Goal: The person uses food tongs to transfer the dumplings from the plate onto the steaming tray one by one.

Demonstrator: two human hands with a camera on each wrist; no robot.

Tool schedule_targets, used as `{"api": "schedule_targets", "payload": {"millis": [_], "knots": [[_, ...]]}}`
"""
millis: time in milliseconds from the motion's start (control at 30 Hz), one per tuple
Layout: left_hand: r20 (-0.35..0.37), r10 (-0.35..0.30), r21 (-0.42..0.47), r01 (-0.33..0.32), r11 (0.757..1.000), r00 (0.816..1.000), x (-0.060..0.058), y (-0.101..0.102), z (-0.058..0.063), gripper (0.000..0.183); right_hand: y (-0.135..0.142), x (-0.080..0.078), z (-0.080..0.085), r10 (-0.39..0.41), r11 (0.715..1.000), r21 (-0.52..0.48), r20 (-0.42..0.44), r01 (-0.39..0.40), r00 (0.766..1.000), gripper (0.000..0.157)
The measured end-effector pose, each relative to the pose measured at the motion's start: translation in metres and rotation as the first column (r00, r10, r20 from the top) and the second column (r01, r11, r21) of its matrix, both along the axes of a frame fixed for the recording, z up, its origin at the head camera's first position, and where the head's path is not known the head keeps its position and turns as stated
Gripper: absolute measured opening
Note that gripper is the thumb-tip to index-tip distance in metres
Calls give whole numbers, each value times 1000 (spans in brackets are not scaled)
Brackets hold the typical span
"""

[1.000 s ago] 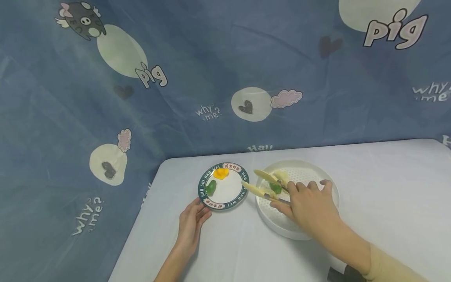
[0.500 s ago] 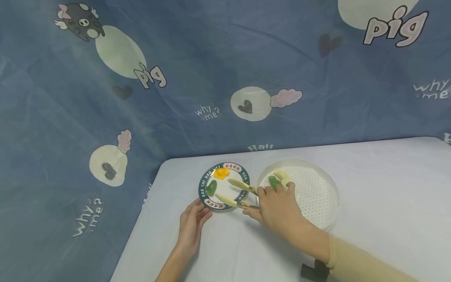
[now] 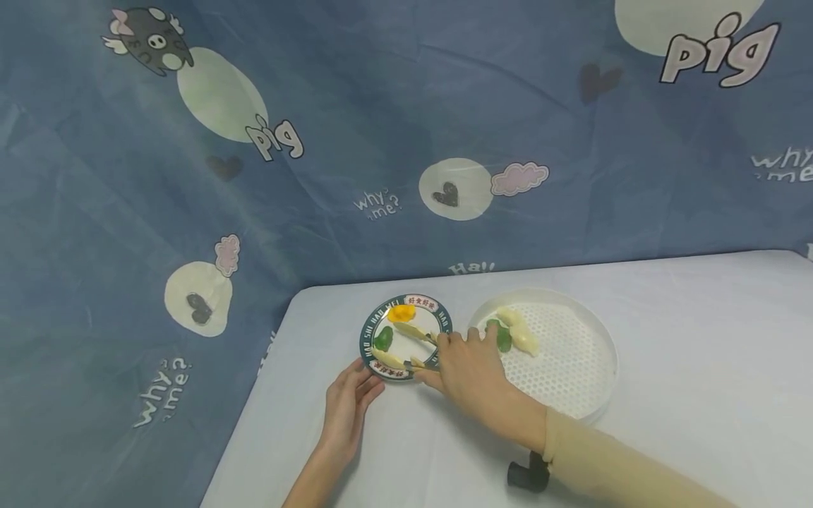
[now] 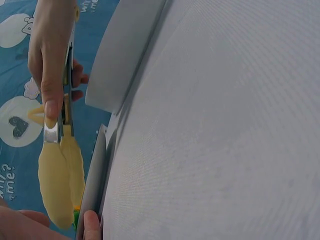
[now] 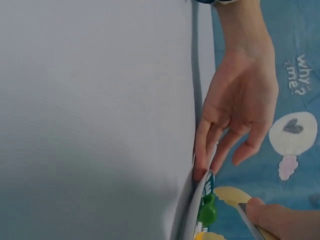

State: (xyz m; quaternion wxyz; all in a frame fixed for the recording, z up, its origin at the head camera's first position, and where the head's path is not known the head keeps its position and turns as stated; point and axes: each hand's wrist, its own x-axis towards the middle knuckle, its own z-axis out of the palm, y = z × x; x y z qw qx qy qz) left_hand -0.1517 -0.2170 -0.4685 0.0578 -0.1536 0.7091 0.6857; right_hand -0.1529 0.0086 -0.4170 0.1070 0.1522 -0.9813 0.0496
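My right hand (image 3: 473,374) grips a pair of tongs with cream tips (image 3: 387,358) and metal arms. The tips are spread over the small green-rimmed plate (image 3: 406,346), and I see nothing between them. On the plate lie a green pepper-like piece (image 3: 383,339) and an orange-yellow piece (image 3: 401,313). My left hand (image 3: 346,402) holds the plate's near-left rim; in the left wrist view a fingertip (image 4: 91,222) shows against its underside. In the right wrist view the green piece (image 5: 207,210) appears beside the left hand's fingers.
Right of the plate stands a round white tray (image 3: 603,367) with a perforated base. It holds another green piece (image 3: 504,337) and a pale yellow lumpy piece (image 3: 519,330). A black device (image 3: 528,474) sits at the right wrist. Blue printed cloth (image 3: 356,127) hangs behind the table.
My right hand has carried the spread tongs leftward from above the tray to above the plate. The left hand stays at the plate's rim; the pieces stay where they lay.
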Motion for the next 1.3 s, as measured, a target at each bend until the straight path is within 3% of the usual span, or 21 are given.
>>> {"api": "schedule_targets", "payload": {"millis": [300,500,733,1300], "knots": [[-8,-6,3,6,1000,1000,0,0,0,64,-14,-12,-2,-4,1000,28,6,4,1000,77],[-4,-7,0,7,1000,1000,1,1,0,63,-17,-15,-7,4,998,57,-43,-2,999,73],[-18,-7,6,7,1000,1000,0,0,0,64,-18,-16,-13,7,999,54,-105,-1,994,66],[-9,2,16,-2,1000,1000,0,0,2,64,-16,-9,-15,-1,999,43,-129,6,992,62]]}}
